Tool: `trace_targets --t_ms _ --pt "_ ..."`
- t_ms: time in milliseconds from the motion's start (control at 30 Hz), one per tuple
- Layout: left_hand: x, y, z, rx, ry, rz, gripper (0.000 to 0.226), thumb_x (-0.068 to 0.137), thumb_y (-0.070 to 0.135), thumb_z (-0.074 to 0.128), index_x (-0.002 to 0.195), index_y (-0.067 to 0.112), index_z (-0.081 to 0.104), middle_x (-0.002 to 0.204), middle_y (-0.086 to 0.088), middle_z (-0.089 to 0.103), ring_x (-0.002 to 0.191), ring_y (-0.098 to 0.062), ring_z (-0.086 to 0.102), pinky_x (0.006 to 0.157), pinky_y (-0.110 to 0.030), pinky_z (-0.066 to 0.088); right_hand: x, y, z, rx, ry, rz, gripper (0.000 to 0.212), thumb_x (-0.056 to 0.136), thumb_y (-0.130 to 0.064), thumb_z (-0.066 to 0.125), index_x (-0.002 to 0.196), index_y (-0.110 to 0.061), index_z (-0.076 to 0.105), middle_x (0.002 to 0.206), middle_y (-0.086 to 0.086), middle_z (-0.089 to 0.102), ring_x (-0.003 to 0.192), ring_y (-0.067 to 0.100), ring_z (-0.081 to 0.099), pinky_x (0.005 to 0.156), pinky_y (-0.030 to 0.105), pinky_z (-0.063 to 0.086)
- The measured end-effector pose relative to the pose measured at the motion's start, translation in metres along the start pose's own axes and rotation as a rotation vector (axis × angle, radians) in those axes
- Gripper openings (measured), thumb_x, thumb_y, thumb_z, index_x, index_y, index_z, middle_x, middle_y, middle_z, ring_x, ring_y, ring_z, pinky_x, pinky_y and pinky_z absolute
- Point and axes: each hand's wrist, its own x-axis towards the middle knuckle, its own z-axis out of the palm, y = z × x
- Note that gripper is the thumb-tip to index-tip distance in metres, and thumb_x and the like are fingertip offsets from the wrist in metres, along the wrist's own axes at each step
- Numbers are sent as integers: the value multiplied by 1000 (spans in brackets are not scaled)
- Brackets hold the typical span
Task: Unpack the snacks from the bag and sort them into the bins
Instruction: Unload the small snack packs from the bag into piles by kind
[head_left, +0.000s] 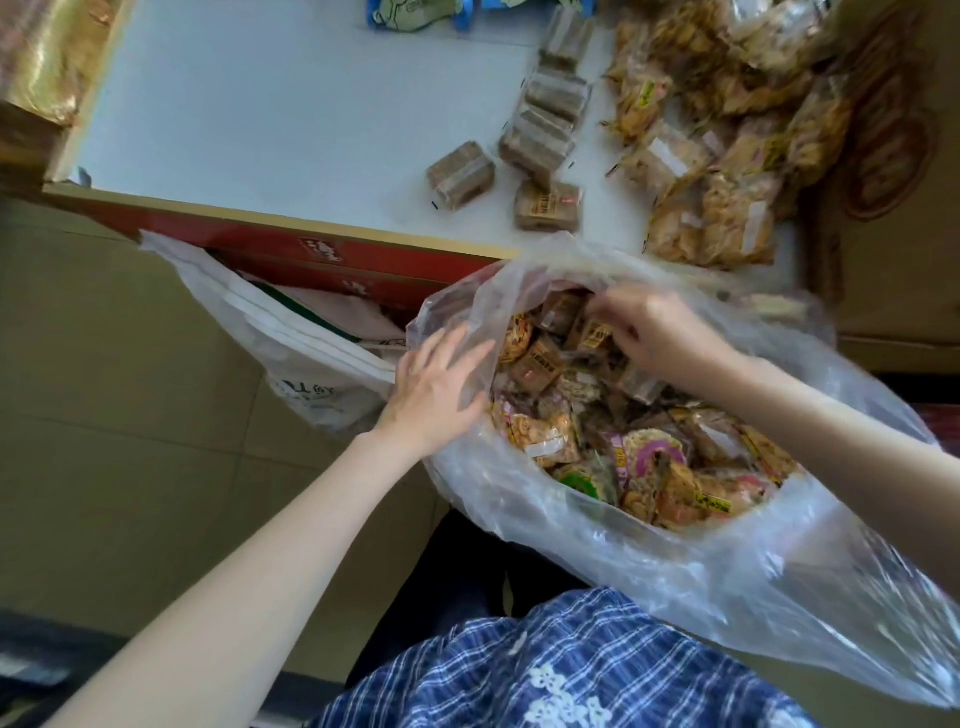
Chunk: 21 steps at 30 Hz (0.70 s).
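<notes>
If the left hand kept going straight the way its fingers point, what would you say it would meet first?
The left hand lies flat on the clear bag, fingers pointing right and up across its rim. Straight on, it would probably press through the film into the brown snack packets just inside; depth is uncertain.

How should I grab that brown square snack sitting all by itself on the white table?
Pinch the lone brown packet across its two long flat sides, coming straight down from above. It lies flat on the white table, blocky and wrapped, with free space all around, so fingers probably fit on either side. Its crinkly end seals would likely slip. Both hands are busy at the clear bag now.
</notes>
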Motion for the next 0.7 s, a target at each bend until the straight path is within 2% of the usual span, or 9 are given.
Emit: trace_targets --t_ms 33,100,133,167,267,367,533,633,700 --pt "1 0 1 7 -11 0 59 94 37 47 148 31 23 158 0 9 145 -20 3 115 -42 8 -14 5 10 -188 -231 -88 35 83 5 52 115 -5 62 115 15 63 108 32 59 90 33 46" --pt "2 0 1 27 -29 5 58 94 38 46 148 32 23 158 -1 9 145 -20 3 115 -42 7 -34 16 28 -559 -645 -72 50 93 -9 46 141 -14 36 148 13 34 139 30 28 114 39 18" --pt "2 0 2 40 -39 9 58 94 38 45 148 32 23 158 -1 9 145 -20 3 115 -42 7 -40 19 32 -683 -751 -31 53 95 -13 42 146 -16 26 152 13 25 142 30 18 117 41 8" --pt "3 0 1 53 -48 13 58 94 39 45 148 32 22 158 -1 9 145 -20 3 115 -43 7 -43 21 34 -746 -779 -12 53 96 -15 41 146 -16 23 151 14 26 141 31 20 116 41 6" --pt "3 1 0 73 -57 18 59 94 39 46 148 32 22 158 -2 10 145 -21 4 115 -43 8 -36 20 34 -800 -681 -10 47 93 -16 46 137 -12 33 139 11 39 130 31 32 110 41 18" --pt "2 2 -2 69 -47 1 59 94 38 47 148 32 22 158 -1 10 145 -21 5 114 -43 10 -24 17 33 -672 -563 51 52 88 -24 56 133 -12 36 135 12 40 127 31 35 103 40 27" --pt "0 6 -9 31 23 -26 58 94 33 49 147 29 25 157 0 13 144 -20 8 114 -45 11 -2 -2 12 95 -201 327 56 70 -33 79 113 -9 52 112 8 58 106 25 49 81 32 38" --pt "0 4 -14 20 78 -17 58 93 31 51 146 28 27 157 -1 14 143 -21 11 114 -44 13 10 -15 -6 308 -66 486 55 69 -33 81 112 -12 53 98 0 56 89 14 50 68 24 35" --pt "4 0 -16 -2 102 -12 58 93 29 53 146 26 30 157 -1 16 143 -22 12 113 -44 16 21 -20 -16 406 17 587 46 71 -32 80 106 -13 56 90 -2 56 79 11 52 64 25 41"
